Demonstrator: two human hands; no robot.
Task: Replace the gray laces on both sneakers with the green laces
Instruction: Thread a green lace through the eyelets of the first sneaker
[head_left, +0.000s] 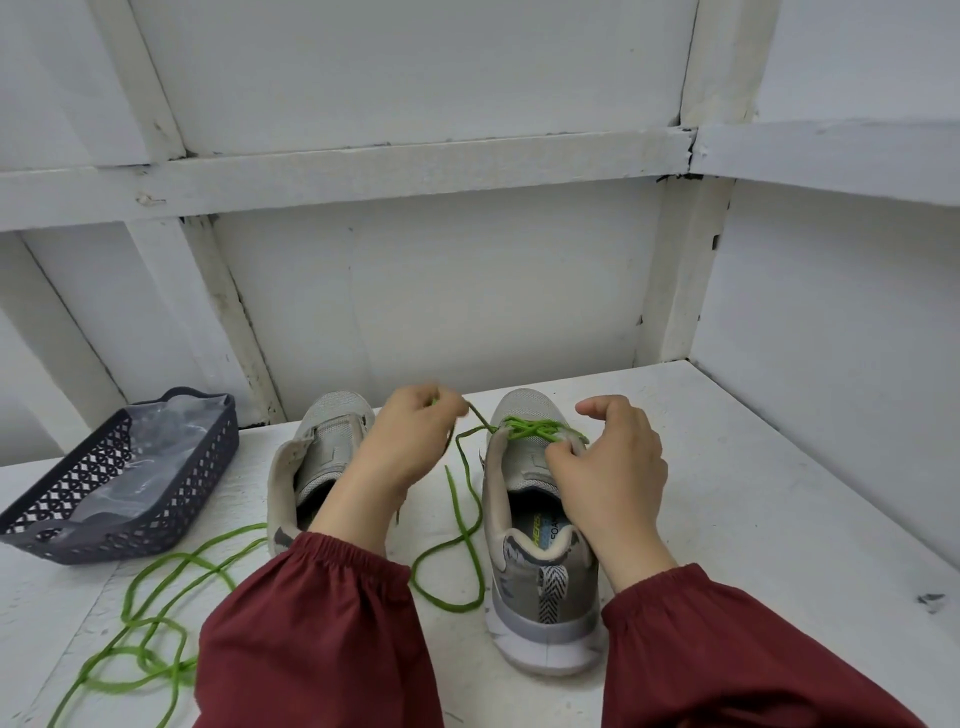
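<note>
Two grey sneakers stand heels toward me on the white table. The right sneaker (540, 571) has a green lace (535, 428) crossed through its front eyelets. Its loose end loops on the table between the shoes (457, 566). My left hand (410, 441) pinches a strand of this lace and holds it taut, up and left of the shoe. My right hand (608, 462) grips the right sneaker's tongue and upper edge. The left sneaker (322, 457) shows no lace and is partly hidden by my left arm. A second green lace (156, 623) lies tangled at the lower left.
A dark plastic basket (52, 540) holding a clear bag sits at the table's left. White walls with beams close off the back and right side. The table's right part (779, 493) is bare white surface.
</note>
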